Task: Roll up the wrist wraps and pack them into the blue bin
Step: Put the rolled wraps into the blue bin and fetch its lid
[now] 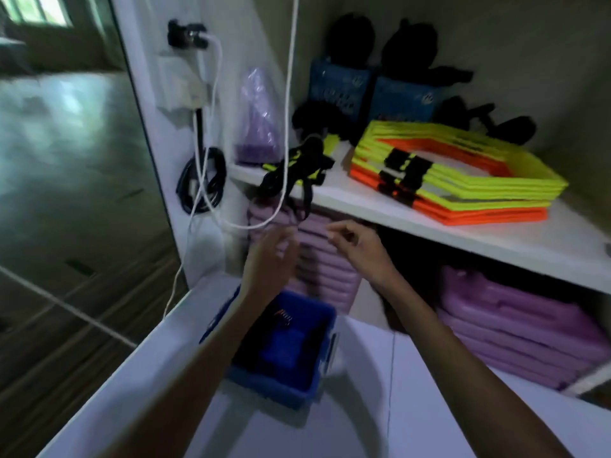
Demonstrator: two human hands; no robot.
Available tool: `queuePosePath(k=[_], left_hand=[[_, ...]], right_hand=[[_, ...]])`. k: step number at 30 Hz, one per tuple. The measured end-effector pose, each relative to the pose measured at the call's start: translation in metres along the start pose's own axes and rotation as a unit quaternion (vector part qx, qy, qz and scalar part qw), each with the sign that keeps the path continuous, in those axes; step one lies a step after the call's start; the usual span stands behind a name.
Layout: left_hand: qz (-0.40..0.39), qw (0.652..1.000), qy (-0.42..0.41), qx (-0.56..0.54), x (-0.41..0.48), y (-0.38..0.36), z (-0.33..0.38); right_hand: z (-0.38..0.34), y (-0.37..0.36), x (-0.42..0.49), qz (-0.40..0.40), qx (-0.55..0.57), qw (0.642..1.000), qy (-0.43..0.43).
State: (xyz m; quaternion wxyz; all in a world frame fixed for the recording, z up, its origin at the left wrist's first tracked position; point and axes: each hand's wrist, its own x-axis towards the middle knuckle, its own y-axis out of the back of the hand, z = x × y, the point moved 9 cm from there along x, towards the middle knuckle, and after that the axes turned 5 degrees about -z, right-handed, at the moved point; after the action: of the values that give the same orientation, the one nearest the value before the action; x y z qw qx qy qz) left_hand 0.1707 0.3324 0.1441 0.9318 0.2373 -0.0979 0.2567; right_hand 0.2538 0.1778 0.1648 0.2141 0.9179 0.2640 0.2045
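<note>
hands, left (271, 256) and right (357, 242), loosely curled, empty above blue bin (317, 325), its length running away.

Field notes, head camera. I see two arms and two hands, nothing else of the person.

Left hand (271, 256): bare. No glove, no ring that I can make out. Heavy motion blur; fingers smear together, nails unreadable.

Right hand (358, 242): bare too. Sharper than the other; knuckles and separate fingers show. No ring or band visible.

Forearms: both bare from wrist down to the frame edge. No sleeve or cuff anywhere in view. No watch, strap or bracelet at either wrist. No markings or tape that I can tell, though blur limits me on the left one.
</note>
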Motion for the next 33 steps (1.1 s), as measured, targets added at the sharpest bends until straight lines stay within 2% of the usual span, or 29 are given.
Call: queuePosePath(k=[2,4,7,9,11,13,18,19,21,23,25,28,30,33], left_hand=[[0.005,0.993,-0.098,-0.059,0.045,-0.009,0.092],[0.011,0.982,-0.177,-0.070,0.085,-0.009,0.186],[0.023,0.953,-0.290,-0.079,0.131,-0.004,0.318],[0.035,0.936,-0.341,-0.086,0.151,-0.002,0.388],[0.050,0.927,-0.364,-0.077,0.166,-0.005,0.440],[0.061,0.930,-0.358,-0.053,0.179,-0.013,0.477],[0.001,0.941,-0.333,0.067,0.212,-0.067,0.523],[-0.010,0.940,-0.330,0.085,0.217,-0.078,0.528],[-0.046,0.938,-0.323,0.118,0.223,-0.097,0.533],[-0.075,0.943,-0.305,0.108,0.224,-0.110,0.530],[-0.058,0.951,-0.297,0.068,0.220,-0.113,0.527],[0.019,0.945,-0.325,-0.005,0.210,-0.108,0.528],[0.033,0.944,-0.320,-0.066,0.206,-0.106,0.526],[0.031,0.949,-0.276,-0.151,0.206,-0.100,0.518]], right_hand=[[-0.062,0.082,0.011,0.079,-0.010,0.995,0.059],[-0.125,0.165,0.017,0.157,-0.050,0.979,0.120],[-0.214,0.276,0.011,0.257,-0.145,0.932,0.211],[-0.261,0.334,0.007,0.307,-0.246,0.888,0.237],[-0.284,0.386,0.009,0.347,-0.333,0.854,0.201],[-0.291,0.433,0.013,0.376,-0.398,0.828,0.124],[-0.269,0.517,0.032,0.370,-0.498,0.782,-0.066],[-0.259,0.529,0.035,0.355,-0.503,0.782,-0.098],[-0.237,0.542,0.039,0.317,-0.470,0.814,-0.126],[-0.223,0.544,0.037,0.312,-0.384,0.864,-0.097],[-0.221,0.541,0.032,0.325,-0.317,0.889,-0.054],[-0.222,0.531,0.032,0.307,-0.291,0.905,-0.035],[-0.223,0.527,0.035,0.307,-0.290,0.906,-0.029],[-0.229,0.529,0.028,0.398,-0.225,0.889,0.013]])
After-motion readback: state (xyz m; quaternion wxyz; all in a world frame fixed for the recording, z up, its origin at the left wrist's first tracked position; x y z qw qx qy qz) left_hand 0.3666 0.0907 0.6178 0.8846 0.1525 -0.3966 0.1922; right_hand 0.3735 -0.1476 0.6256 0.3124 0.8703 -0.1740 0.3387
